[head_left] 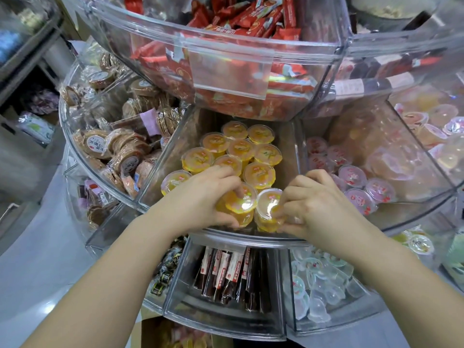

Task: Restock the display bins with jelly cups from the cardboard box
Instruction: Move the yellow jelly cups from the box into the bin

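Head view: left hand (200, 194) and right hand (311, 204) each curl fingers round an orange jelly cup (242, 204).

Both hands reach into the middle bin (160, 177) of a clear tiered display. The left hand (200, 197) curls its fingers over an orange jelly cup (241, 207) at the bin's front edge. The right hand (308, 207) pinches a second cup (267, 207) just beside it, at 3 o'clock from the first. More orange cups (238, 149) stand upright in rows behind them, toward 12 o'clock. At 9 o'clock a bin holds wrapped round biscuits (118, 144); at 3 o'clock, pink cups (356, 182). The upper tier at 12 o'clock carries red packets (238, 23). Below, at 6 o'clock, dark stick packs (231, 275) stand on end, with pale cups (319, 285) at 5 o'clock.
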Tool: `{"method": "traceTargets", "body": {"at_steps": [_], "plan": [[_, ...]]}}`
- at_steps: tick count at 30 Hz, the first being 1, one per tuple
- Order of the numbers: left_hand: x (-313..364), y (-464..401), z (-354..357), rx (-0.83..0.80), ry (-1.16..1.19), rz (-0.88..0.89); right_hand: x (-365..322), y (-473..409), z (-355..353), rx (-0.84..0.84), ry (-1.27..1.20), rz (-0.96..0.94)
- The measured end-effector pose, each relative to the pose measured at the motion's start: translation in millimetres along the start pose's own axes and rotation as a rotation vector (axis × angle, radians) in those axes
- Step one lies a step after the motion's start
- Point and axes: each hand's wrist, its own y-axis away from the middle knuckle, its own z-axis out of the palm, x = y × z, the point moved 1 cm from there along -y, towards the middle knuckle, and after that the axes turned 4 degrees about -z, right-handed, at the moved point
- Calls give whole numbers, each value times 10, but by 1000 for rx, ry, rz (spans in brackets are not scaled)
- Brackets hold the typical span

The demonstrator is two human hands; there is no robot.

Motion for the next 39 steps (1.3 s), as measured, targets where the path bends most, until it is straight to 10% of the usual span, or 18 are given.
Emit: {"method": "traceTargets", "body": {"at_steps": [27, 33, 39], "plan": [[31, 146, 61, 181, 68, -83, -5, 64, -4, 54, -89, 83], [38, 777, 18, 631, 396, -254, -285, -41, -177, 222, -287, 183], [-56, 1918, 558, 918, 679, -730, -1297, -316, 69, 31, -764, -57]]}}
